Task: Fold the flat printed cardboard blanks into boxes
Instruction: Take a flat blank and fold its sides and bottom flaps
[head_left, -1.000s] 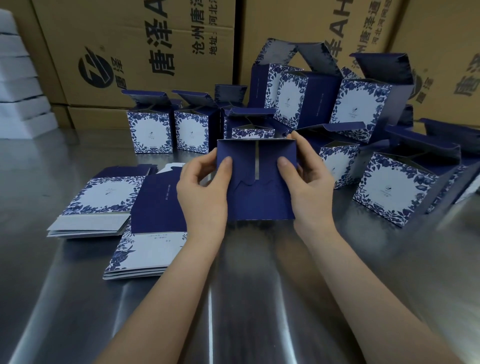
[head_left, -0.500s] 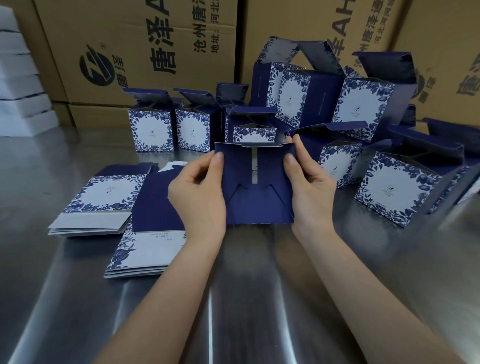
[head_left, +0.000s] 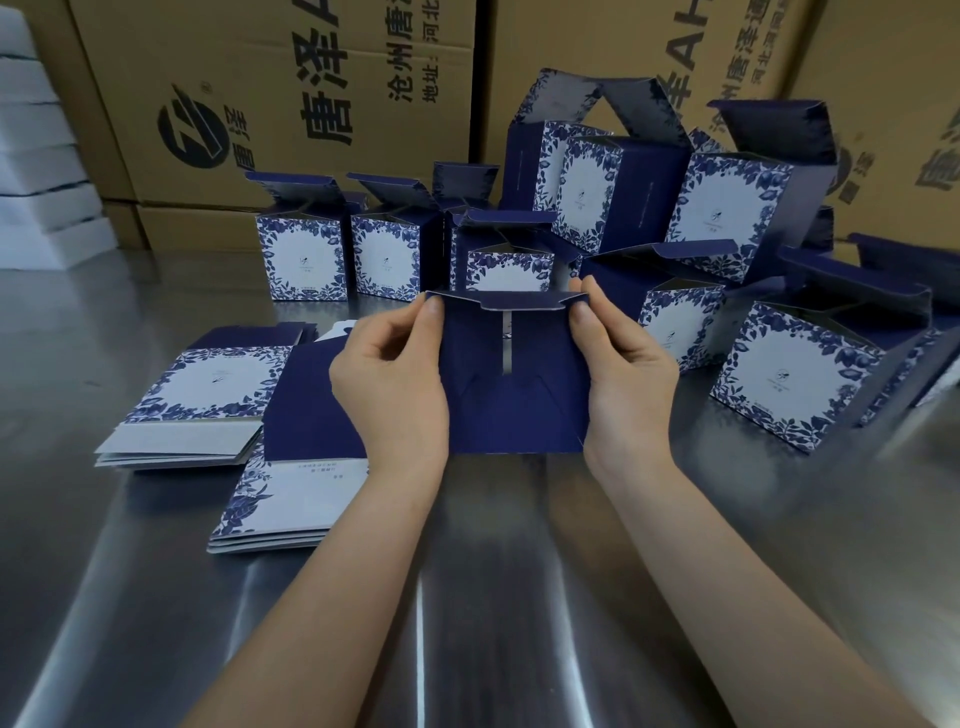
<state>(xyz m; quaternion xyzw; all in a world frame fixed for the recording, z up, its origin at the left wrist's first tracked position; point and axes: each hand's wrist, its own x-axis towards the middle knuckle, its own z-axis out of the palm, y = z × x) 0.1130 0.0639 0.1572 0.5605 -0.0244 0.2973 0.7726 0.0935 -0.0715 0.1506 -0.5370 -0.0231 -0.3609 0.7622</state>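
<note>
- My left hand (head_left: 389, 384) and right hand (head_left: 623, 374) hold the navy box (head_left: 514, 415) at frame centre, over the desk (head_left: 467, 597).
- My fingers (head_left: 432, 310) pinch its two upper corners.
- I judge the bottom flaps half locked: squeeze evenly, square the sides, then press the tabs into the slot without creasing.
- More flat blanks (head_left: 291, 519) lie lower left.

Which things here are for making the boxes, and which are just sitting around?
For the job:
blue box, held by the left hand and right hand
flat blanks, waiting
folded boxes, already done

Just lying about:
brown cartons behind
white stack at far left
</note>
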